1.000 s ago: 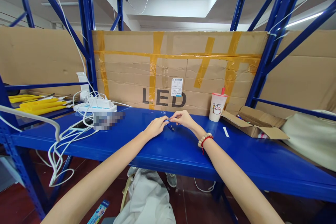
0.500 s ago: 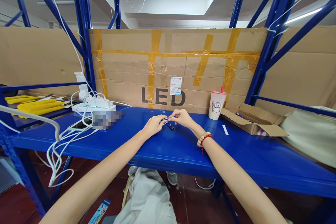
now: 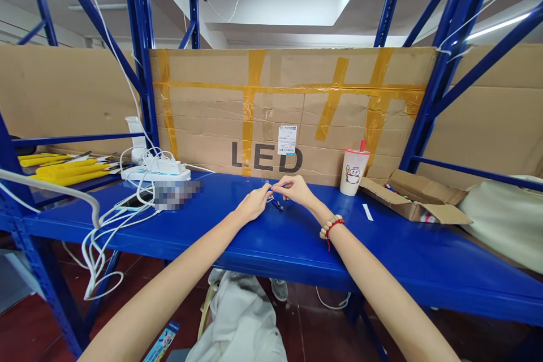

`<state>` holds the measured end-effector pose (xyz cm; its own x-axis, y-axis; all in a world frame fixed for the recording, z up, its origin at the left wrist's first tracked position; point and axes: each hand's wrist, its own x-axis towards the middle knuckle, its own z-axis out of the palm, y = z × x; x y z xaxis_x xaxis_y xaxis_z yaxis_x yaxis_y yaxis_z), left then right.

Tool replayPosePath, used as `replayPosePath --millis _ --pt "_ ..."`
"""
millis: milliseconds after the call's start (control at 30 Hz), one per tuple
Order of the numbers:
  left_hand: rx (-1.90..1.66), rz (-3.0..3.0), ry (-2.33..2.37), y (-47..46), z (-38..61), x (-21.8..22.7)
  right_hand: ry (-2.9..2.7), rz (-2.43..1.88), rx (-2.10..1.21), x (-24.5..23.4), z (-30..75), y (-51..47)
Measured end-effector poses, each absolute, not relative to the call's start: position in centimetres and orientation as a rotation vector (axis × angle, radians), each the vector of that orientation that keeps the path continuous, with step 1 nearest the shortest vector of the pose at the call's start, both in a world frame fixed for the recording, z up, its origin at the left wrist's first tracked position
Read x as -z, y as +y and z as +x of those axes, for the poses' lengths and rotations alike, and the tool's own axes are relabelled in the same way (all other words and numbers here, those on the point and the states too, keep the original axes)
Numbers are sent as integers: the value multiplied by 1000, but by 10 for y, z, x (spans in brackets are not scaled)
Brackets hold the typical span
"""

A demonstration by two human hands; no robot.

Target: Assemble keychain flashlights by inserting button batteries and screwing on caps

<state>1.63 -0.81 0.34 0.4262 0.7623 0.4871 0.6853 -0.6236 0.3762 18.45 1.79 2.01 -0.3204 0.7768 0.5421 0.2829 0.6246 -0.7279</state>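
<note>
Both my hands meet over the middle of the blue metal shelf (image 3: 263, 237). My left hand (image 3: 253, 202) and my right hand (image 3: 294, 189) pinch a small blue and dark object (image 3: 274, 201) between their fingertips, just above the shelf surface. The object is too small to name; a thin dark part hangs from it. A bead bracelet with a red cord (image 3: 331, 227) is on my right wrist.
A cardboard wall marked LED (image 3: 292, 107) closes the back. A white drink cup with a red straw (image 3: 353, 172) and an open cardboard box (image 3: 418, 201) stand right. A power strip (image 3: 156, 172) with white cables and a phone (image 3: 134, 198) lie left. Yellow tools (image 3: 63, 168) lie far left.
My hands stay pinched together on the small object, with only slight finger shifts. The view has moved a little.
</note>
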Motion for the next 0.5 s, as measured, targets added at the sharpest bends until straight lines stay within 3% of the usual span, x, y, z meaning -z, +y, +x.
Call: replayPosePath --millis 500 --pt "-900 2626 1332 -4 14 -1 -1890 -884 -756 -22 187 16"
